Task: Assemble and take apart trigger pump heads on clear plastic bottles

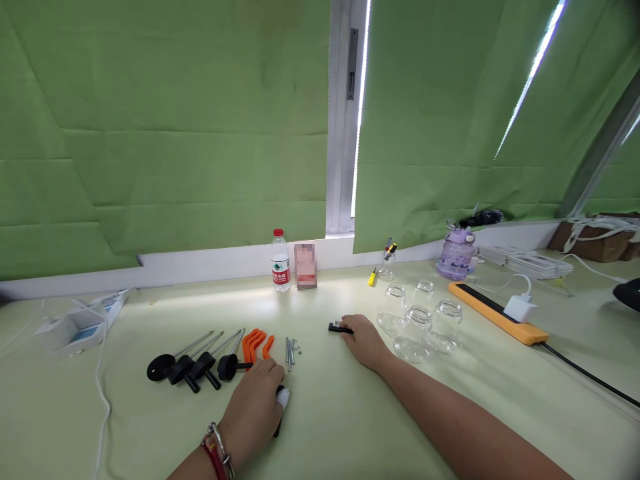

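Note:
My left hand (256,401) rests low on the table, fingers curled over a black piece (277,430) that is mostly hidden beneath it. Something white covers its thumb. My right hand (366,341) lies on the table farther off, its fingertips closed on a small black part (340,328) with what looks like a tiny spring on top. Left of my left hand are several black round-headed cranks with metal shafts (204,365). Orange curved pieces (254,341) lie just beyond its fingers. Between the hands are long metal bolts (290,353) and tiny bits of hardware (299,349).
Several clear glass jars (413,333) stand right of my right hand. Behind them are a jar holding tools (387,265) and a purple bottle (456,253). An orange power strip (530,333) lies farther right. A water bottle (281,263) stands by the wall.

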### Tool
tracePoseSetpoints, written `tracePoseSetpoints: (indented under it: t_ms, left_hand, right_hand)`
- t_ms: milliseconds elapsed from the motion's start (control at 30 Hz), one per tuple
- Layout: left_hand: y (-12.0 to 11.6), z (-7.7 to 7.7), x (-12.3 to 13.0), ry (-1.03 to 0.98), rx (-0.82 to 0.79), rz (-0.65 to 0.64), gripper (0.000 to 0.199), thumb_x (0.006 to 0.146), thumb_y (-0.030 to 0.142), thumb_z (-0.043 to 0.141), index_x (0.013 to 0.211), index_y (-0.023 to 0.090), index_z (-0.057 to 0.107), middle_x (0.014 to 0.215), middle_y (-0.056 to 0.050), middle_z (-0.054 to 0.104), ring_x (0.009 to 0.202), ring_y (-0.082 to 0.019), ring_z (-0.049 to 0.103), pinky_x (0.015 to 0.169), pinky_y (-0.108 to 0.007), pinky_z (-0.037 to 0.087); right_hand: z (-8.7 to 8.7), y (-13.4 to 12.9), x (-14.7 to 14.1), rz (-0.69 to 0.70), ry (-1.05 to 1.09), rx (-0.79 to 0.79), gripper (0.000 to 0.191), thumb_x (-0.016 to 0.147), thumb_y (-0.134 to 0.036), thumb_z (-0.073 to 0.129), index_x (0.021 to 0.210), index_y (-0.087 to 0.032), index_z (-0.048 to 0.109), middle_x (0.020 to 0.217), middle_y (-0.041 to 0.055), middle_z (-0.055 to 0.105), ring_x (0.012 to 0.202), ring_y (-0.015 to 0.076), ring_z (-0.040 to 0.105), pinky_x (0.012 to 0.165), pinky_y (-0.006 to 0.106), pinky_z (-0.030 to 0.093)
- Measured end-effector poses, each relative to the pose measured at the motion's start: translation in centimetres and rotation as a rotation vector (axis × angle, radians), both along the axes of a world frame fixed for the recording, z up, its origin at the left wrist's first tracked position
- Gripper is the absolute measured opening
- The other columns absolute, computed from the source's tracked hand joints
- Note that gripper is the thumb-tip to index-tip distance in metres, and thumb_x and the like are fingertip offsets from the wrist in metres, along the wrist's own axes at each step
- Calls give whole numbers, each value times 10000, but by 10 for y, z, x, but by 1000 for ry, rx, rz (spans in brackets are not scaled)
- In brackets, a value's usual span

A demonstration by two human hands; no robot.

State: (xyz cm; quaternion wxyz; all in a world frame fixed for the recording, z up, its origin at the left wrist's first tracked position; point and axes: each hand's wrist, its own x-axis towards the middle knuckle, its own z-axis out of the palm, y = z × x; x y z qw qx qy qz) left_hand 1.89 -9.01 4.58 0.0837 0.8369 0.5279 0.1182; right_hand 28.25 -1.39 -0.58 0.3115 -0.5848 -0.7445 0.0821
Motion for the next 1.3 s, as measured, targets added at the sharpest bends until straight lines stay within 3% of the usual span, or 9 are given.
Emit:
tracePoseSetpoints:
  t_ms: [100,433,600,800,1067,1133,1300]
  left_hand:
    - [0,0,0,-29,26,-10,145,769,98,444,774,174,567,879,-72,564,864,-240,519,763,-374,418]
    - [-3,3,2,-135,86,-70,183,776,102,462,888,172,591,960,-84,581,909,-243,521,812,-410,442]
    - [-6,-3,3,-184,134,-217,280,783,139,496,1046,192,576,1098,-90,587,1022,-253,501,915,-442,405]
    - [-11,-5,13,-133,83,-361,418,762,119,518,1168,215,533,1188,-71,587,1069,-252,506,972,-451,345]
    - [-14,-3,22,-173,68,-358,436,707,-27,402,985,232,617,914,-33,659,855,-197,563,864,-372,388]
    - [-15,-4,21,-200,86,-339,386,748,0,405,989,219,612,891,-44,648,832,-201,554,849,-376,398]
    - [-15,-7,16,-307,82,-262,262,892,184,381,1047,202,591,914,-80,624,849,-216,539,783,-363,442]
  right_hand:
    - [2,-4,-1,22,10,-8,180,793,-146,505,894,-204,641,962,43,663,994,230,543,881,378,396]
    - [6,-23,-4,124,83,-28,122,708,-148,611,772,-208,695,1232,60,582,1189,250,447,998,452,331]
    - [14,-42,-16,346,133,-109,108,677,-141,663,755,-209,692,1347,55,495,1292,270,335,1037,485,300]
    - [15,-52,-26,447,135,-175,125,739,-152,624,843,-204,668,1394,68,443,1328,248,291,1064,497,257]
    - [15,-59,-34,627,152,-182,141,747,-279,661,874,-218,656,1412,48,419,1343,261,264,1069,502,244]
    - [16,-55,-32,602,170,-120,140,770,-293,640,888,-219,656,1393,55,440,1327,249,295,1065,473,272]
    - [13,-37,-21,283,181,-28,229,812,-232,563,1031,-221,630,1183,86,587,1125,225,499,973,420,392]
